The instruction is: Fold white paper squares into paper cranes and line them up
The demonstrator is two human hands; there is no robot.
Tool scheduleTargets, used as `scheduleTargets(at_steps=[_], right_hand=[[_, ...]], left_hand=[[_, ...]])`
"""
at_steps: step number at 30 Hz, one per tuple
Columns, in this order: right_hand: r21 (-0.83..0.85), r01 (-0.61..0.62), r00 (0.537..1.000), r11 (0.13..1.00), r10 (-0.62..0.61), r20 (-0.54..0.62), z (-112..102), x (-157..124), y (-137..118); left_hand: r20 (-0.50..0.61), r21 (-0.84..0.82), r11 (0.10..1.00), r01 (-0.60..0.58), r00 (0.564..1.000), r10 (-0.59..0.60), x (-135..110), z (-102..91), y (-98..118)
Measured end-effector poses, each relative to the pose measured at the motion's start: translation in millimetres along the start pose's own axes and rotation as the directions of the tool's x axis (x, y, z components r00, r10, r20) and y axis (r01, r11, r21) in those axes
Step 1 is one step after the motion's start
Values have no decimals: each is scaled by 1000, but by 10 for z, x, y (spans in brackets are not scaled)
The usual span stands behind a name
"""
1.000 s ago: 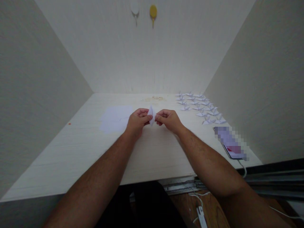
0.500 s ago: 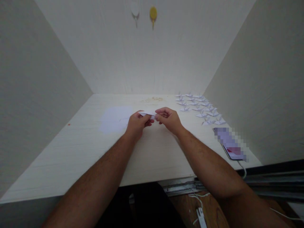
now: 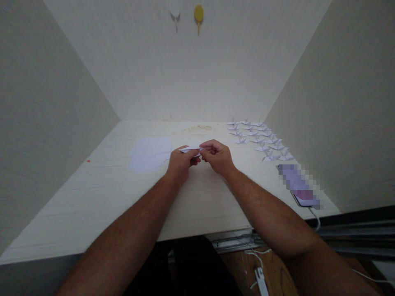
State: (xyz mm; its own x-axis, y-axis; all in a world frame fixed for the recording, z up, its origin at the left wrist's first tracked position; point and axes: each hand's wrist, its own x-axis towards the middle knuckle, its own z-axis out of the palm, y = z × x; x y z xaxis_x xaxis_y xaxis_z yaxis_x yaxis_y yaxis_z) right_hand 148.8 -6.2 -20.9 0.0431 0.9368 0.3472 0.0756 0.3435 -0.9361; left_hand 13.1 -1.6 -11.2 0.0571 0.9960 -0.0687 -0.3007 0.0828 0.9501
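Note:
A small folded piece of white paper lies nearly flat between my two hands, just above the white desk. My left hand pinches its left part with thumb and fingers closed. My right hand pinches its right end, fingers curled. Both hands sit at the middle of the desk, close together and almost touching.
A stack of flat white paper sheets lies left of my hands. Several folded paper cranes stand in rows at the back right. A phone with a cable lies at the right edge. Walls enclose the desk on three sides.
The folded paper stood upright between my fingers a second ago; it has been turned to lie nearly flat. Both hands have stayed in the same spot.

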Motion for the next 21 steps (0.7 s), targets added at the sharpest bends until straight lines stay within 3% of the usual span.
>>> scheduleTargets(at_steps=[4, 13, 17, 21], right_hand=[[20, 3, 1000, 1000, -3, -14, -23, -14, -48], [82, -4, 1000, 997, 6, -23, -82, 10, -105], [79, -27, 999, 997, 30, -34, -101, 40, -110], [34, -49, 999, 998, 49, 2, -110, 37, -118]], left_hand=[[74, -50, 998, 34, 997, -30, -6, -15, 23], [127, -73, 997, 35, 992, -26, -29, -25, 55], [89, 131, 983, -127, 989, 116, -23, -48, 57], [56, 277, 919, -282, 959, 278, -3, -79, 43]])
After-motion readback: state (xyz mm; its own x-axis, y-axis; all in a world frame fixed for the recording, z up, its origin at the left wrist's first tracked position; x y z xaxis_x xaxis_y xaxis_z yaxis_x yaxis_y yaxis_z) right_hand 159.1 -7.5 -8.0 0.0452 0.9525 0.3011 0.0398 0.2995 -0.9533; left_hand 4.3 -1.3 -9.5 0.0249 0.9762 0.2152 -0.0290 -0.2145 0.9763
